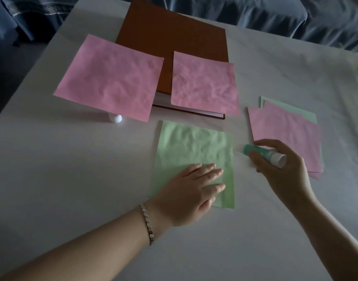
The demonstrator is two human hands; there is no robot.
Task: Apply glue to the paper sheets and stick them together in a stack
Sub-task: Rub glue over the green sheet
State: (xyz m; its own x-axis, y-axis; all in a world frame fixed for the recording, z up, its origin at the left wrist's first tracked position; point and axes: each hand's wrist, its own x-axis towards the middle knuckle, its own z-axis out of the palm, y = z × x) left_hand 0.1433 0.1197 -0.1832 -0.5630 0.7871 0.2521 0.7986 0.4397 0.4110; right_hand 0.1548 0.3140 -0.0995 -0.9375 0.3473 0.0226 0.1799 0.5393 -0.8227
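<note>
Teal glue stick [272,156], tip toward green sheet [190,147]

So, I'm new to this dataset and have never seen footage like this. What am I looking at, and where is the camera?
There is no machine here. A person works with two bare hands, and the single picture comes from a camera worn on the head, looking forward and down.

On the white table lies a brown book. A left pink sheet and a middle pink sheet, both crumpled, lie partly over it. At the right is a small pile, pink paper over green. A small white object peeks out beneath the left pink sheet; I cannot tell what it is.

The left hand, with a bracelet at the wrist, presses flat on a green sheet. The right hand holds a glue stick beside that sheet's right edge.
</note>
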